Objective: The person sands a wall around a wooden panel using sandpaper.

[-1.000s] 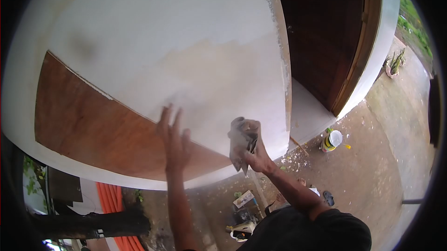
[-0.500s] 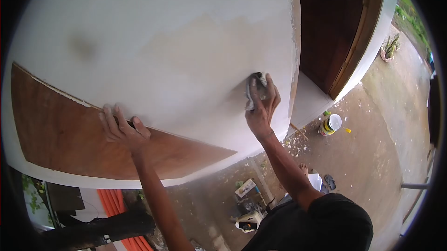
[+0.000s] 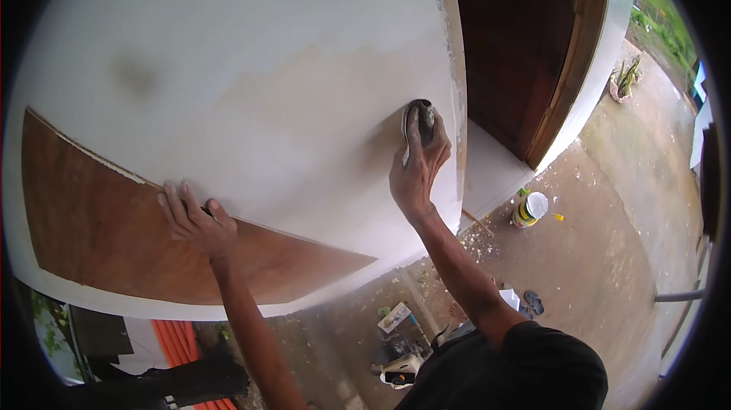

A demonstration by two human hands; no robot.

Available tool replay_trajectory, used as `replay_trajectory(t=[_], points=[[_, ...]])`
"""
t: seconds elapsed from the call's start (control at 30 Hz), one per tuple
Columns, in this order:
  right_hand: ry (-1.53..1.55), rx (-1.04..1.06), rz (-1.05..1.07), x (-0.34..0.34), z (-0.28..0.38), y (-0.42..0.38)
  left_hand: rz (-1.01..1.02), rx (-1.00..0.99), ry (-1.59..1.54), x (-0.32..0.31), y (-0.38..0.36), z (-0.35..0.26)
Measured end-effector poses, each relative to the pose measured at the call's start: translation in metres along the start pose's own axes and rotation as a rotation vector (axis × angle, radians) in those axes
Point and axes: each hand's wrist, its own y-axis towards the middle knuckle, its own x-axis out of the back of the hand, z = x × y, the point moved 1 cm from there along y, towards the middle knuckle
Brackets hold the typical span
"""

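Observation:
My right hand (image 3: 417, 170) is wrapped round a dark, dusty block (image 3: 426, 122) with a pale sheet along its side, pressed to the white wall (image 3: 320, 159) near its right edge. A beige patch (image 3: 297, 86) shows on the wall to the left of the block. Lower left, my left hand (image 3: 199, 220) rests with fingers apart on the edge between the white surface and a brown wooden panel (image 3: 114, 227). It holds nothing.
A dark doorway with a wooden frame (image 3: 560, 98) stands to the right. On the floor are a white-and-yellow bucket (image 3: 530, 210), a stick (image 3: 478, 223), sandals (image 3: 534, 303) and pale debris. A potted plant (image 3: 624, 82) and orange tubes (image 3: 179, 345) are farther off.
My right hand and the block have moved slightly up the wall, closer to its right edge. The camera view has shifted a little; my left hand stays on the panel edge.

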Motion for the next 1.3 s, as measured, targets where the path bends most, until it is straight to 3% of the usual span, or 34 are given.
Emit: replay_trajectory(t=[0.13,0.27,0.4,0.53,0.63,0.7,0.77,0.83,0.9,0.93,1.0,1.1,1.2,1.3], points=[[0.132,0.248,0.174,0.001,0.056,-0.004,-0.009,-0.024,-0.012,0.001,0.001,-0.002],[-0.016,0.138,0.119,0.001,0.008,-0.013,0.012,-0.022,0.020,0.000,0.000,0.002],[0.163,0.195,0.112,0.013,0.062,0.023,0.022,-0.016,0.011,0.001,-0.004,-0.002],[-0.016,0.224,0.173,-0.006,0.002,-0.032,-0.001,-0.032,-0.002,0.000,0.000,0.000],[0.089,0.161,0.046,-0.003,0.009,-0.009,0.056,0.003,0.016,0.003,-0.002,-0.003],[0.160,0.138,-0.017,0.012,0.061,0.042,0.049,-0.008,0.018,0.003,-0.005,-0.001],[0.157,0.184,0.094,0.017,0.093,0.047,0.038,-0.020,0.012,0.002,-0.004,0.002],[0.161,0.329,0.151,-0.004,0.071,0.000,0.018,-0.032,-0.008,0.000,-0.001,0.002],[0.071,0.272,0.253,-0.006,0.019,-0.028,0.024,-0.037,-0.013,0.000,-0.004,0.002],[0.033,0.199,0.167,0.001,0.008,-0.017,0.019,-0.030,-0.004,-0.002,-0.004,0.002],[0.033,0.088,0.040,0.009,0.014,0.015,0.047,0.004,0.011,0.002,-0.004,0.000],[0.112,0.143,0.106,0.015,0.050,0.025,0.035,-0.007,0.004,0.000,-0.004,-0.002],[0.008,0.178,0.177,-0.002,0.009,-0.032,0.023,-0.030,0.004,-0.001,-0.003,0.000],[0.032,0.180,0.164,0.006,0.022,-0.011,0.000,-0.024,-0.015,-0.002,0.001,0.000]])
